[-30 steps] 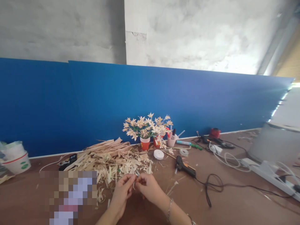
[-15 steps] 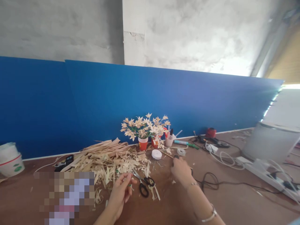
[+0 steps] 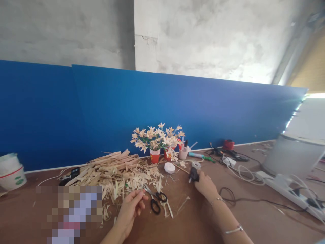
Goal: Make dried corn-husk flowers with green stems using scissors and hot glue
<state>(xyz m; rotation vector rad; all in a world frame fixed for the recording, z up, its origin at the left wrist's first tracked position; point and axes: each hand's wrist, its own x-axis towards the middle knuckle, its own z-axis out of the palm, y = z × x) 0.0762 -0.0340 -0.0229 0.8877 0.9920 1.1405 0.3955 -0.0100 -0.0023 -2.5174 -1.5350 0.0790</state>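
Note:
My left hand [image 3: 131, 206] is raised just left of the black-handled scissors [image 3: 155, 200], its thumb and fingers pinched together. A tiny pale bit seems to show at the fingertips, too small to name. My right hand [image 3: 206, 184] is closed round a black glue gun [image 3: 194, 175], whose light tip points down and to the left, just over the brown table [image 3: 188, 220]. In front of my left hand lies a heap of dried husk strips and scraps [image 3: 119, 169]. Beyond the glue gun are a clear tape roll [image 3: 196, 165] and a white roll [image 3: 169, 167].
Pale artificial flowers [image 3: 158, 137] stand in red cups [image 3: 155, 157] by the blue partition [image 3: 162, 101]. A white cup [image 3: 182, 154] of tools is beside them. Black cable [image 3: 243, 199] and a power strip [image 3: 289, 193] run across the right. A white bucket [image 3: 14, 179] is far left.
My right hand has lifted slightly to the right, bringing the glue gun into plain view with its tip turned down. My left hand stays nearly where it was, still pinched.

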